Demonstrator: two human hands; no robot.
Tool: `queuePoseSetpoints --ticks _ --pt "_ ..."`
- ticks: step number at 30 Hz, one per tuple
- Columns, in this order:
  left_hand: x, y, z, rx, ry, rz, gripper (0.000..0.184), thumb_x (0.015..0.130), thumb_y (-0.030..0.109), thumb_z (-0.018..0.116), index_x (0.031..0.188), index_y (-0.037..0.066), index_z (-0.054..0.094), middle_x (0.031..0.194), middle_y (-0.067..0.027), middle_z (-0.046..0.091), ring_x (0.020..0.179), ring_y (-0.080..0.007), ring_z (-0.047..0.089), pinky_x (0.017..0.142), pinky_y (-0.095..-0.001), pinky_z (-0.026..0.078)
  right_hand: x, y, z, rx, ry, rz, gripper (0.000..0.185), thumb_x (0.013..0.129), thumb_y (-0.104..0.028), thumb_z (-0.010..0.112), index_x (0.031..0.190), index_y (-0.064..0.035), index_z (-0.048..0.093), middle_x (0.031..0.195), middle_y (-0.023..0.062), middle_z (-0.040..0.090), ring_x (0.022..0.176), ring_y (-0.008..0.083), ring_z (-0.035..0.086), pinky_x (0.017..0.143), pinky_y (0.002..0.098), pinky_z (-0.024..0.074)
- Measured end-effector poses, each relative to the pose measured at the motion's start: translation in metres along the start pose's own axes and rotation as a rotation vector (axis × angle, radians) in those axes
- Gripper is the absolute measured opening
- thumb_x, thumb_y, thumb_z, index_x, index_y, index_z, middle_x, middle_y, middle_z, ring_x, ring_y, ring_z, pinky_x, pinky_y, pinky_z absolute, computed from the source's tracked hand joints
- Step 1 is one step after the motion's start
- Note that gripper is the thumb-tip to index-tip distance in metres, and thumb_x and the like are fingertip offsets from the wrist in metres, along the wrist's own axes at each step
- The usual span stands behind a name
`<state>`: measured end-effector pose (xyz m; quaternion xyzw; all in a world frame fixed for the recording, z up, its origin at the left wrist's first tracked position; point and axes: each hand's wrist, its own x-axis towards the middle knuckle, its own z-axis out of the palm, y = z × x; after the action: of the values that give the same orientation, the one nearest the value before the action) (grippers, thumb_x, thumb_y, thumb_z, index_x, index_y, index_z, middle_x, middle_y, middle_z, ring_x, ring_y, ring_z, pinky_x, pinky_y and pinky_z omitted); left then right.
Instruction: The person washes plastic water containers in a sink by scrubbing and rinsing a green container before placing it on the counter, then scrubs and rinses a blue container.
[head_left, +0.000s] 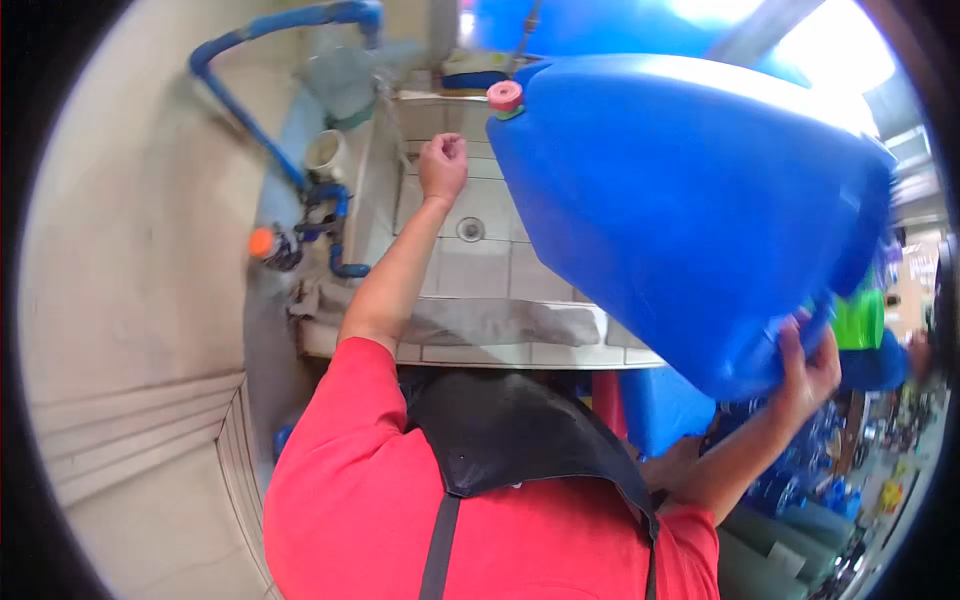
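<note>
A large blue plastic water jug (680,200) is tilted over the right side of a white tiled sink (420,265). A round pinkish-red cap (505,95) with a bit of green beneath it sits at the jug's upper left corner. My right hand (812,365) grips the jug at its lower right end, fingers wrapped round the handle part. Over the sink, left of the jug and apart from it, is my left hand (443,167). Its fingers are loosely curled, and nothing shows in them. A round drain (470,229) lies in the sink floor below that hand.
Blue pipes (235,100) run along the left wall, beside a white cup (326,155) and a jar with an orange lid (263,243). A grey cloth (500,322) lies along the sink's front edge. Another blue container (665,410) is below the sink, with several blue bottles (785,480) at right.
</note>
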<state>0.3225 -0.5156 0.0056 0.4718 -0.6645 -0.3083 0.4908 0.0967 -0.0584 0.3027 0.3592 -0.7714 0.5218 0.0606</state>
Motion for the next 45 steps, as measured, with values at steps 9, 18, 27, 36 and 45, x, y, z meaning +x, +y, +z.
queuePoseSetpoints --ticks 9,18,27,36,45 --pt "0.025 0.013 -0.121 0.013 0.042 0.085 0.04 0.086 0.04 0.07 0.106 0.006 0.065 0.091 -0.0089 0.063 0.088 -0.0236 0.062 0.08 -0.0364 0.05 0.013 0.014 0.323 -0.307 -0.646 -0.376 0.044 0.071 -0.033 0.075 0.103 -0.0023 0.073 0.091 0.016 0.072 0.084 0.0274 0.071 0.078 0.0363 0.054" --pt "0.026 0.042 -0.144 0.817 -0.471 0.697 0.074 0.085 0.064 0.057 0.148 0.03 0.038 0.149 -0.0182 0.036 0.137 -0.0413 0.034 0.115 -0.0533 0.023 0.022 0.001 0.41 -0.237 -0.997 -0.652 0.038 0.077 -0.045 0.071 0.096 -0.0121 0.074 0.083 0.0188 0.069 0.089 0.0371 0.066 0.08 0.0464 0.0522" --pt "0.041 0.047 -0.114 0.836 -0.422 0.514 0.064 0.083 0.053 0.062 0.14 0.028 0.049 0.139 -0.0154 0.047 0.129 -0.0385 0.045 0.105 -0.0511 0.037 0.039 0.033 0.427 -0.05 -0.987 -0.443 0.046 0.085 -0.05 0.065 0.109 -0.0114 0.072 0.095 0.0175 0.071 0.09 0.0356 0.068 0.08 0.0417 0.0528" --pt "0.038 0.048 -0.094 0.859 -0.298 0.492 0.061 0.083 0.054 0.062 0.137 0.027 0.052 0.137 -0.0154 0.049 0.128 -0.0375 0.046 0.104 -0.0517 0.038 0.043 0.039 0.433 0.082 -1.059 -0.196 0.044 0.078 -0.047 0.073 0.102 -0.0095 0.075 0.098 0.0166 0.072 0.093 0.033 0.068 0.082 0.0403 0.0532" --pt "0.087 0.07 -0.026 0.507 -0.219 -0.292 0.092 0.079 0.073 0.057 0.148 0.015 0.038 0.145 -0.0278 0.038 0.137 -0.0414 0.035 0.11 -0.0547 0.031 -0.067 -0.061 0.416 0.123 -0.852 0.635 0.066 0.083 -0.031 0.072 0.14 -0.0134 0.043 0.13 0.0194 0.055 0.125 0.0344 0.047 0.102 0.0452 0.039"
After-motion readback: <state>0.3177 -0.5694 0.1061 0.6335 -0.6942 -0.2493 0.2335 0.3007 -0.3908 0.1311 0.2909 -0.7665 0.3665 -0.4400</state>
